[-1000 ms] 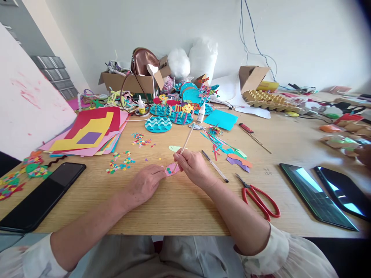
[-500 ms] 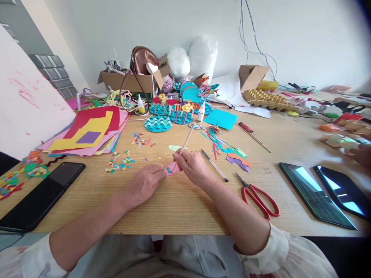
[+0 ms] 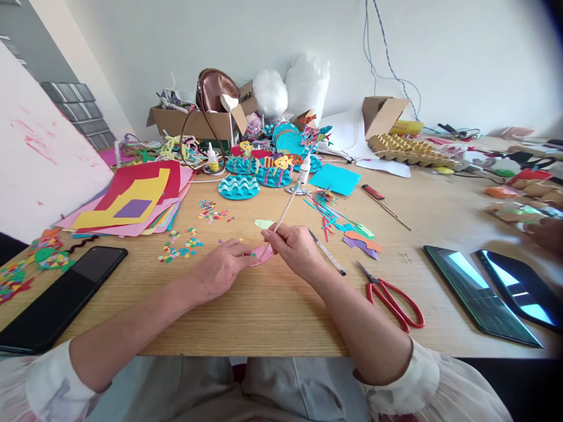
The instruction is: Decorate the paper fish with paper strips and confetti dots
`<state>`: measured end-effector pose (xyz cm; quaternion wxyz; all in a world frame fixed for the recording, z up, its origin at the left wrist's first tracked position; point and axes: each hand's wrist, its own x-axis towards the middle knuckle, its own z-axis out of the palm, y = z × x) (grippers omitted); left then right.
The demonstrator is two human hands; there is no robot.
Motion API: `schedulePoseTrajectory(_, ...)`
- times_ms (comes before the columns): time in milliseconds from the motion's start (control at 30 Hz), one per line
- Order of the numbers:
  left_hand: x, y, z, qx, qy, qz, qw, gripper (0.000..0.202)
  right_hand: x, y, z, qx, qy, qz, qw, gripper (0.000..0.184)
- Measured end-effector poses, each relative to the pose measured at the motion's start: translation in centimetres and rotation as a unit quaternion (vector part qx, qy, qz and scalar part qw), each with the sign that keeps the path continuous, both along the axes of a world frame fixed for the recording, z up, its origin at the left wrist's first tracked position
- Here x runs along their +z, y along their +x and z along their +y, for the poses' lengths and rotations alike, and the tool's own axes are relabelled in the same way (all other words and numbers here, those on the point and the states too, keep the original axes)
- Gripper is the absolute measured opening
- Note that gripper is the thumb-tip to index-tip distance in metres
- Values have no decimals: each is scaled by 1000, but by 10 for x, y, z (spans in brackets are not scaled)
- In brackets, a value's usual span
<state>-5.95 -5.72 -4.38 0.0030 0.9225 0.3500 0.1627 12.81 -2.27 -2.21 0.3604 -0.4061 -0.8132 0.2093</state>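
A small pink paper cutout [image 3: 264,254] lies on the table between my hands. A green dot shows at its left end, beside the fingertips of my left hand [image 3: 223,266]. The fingers of that hand are closed at the cutout's left edge, gripping it. My right hand [image 3: 295,249] pinches a thin pale stick [image 3: 288,205], slanted, its lower end on the pink paper. Just behind lies a pale green paper fish [image 3: 264,224]. Colourful paper dots [image 3: 180,246] are scattered left of my hands, and a pen [image 3: 328,253] lies to the right.
Red-handled scissors [image 3: 393,299] lie front right, near dark glossy tablets [image 3: 479,299]. A phone [image 3: 65,296] and coloured paper sheets [image 3: 123,196] are at left. Glue bottles [image 3: 304,170] and blue wavy paper crafts [image 3: 238,187] stand behind. Another person's hand [image 3: 548,234] is at far right.
My left hand's fingers have lifted and shifted slightly at the pink cutout, now beside one green dot; two showed before. The stick's lower end stays on the paper.
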Motion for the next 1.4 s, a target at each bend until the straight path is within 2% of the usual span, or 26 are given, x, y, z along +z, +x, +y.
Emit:
schedulePoseTrajectory(633, -9, 12, 1, 25, 15, -27, 999, 34, -1, -2, 3, -44, -38, 9, 998, 32)
schedulePoseTrajectory(900, -12, 11, 2, 20, 5, -53, 998, 34, 4, 3, 4, -91, -67, 75, 991, 33)
schedulePoseTrajectory(1233, -11, 8, 2, 15, 33, -55, 998, 34, 1, -1, 1, -65, -26, -15, 997, 34)
schedulePoseTrajectory(1400, -8, 1, -1, -8, 13, -66, 998, 39, 1, 0, 1, -59, -20, -28, 998, 34)
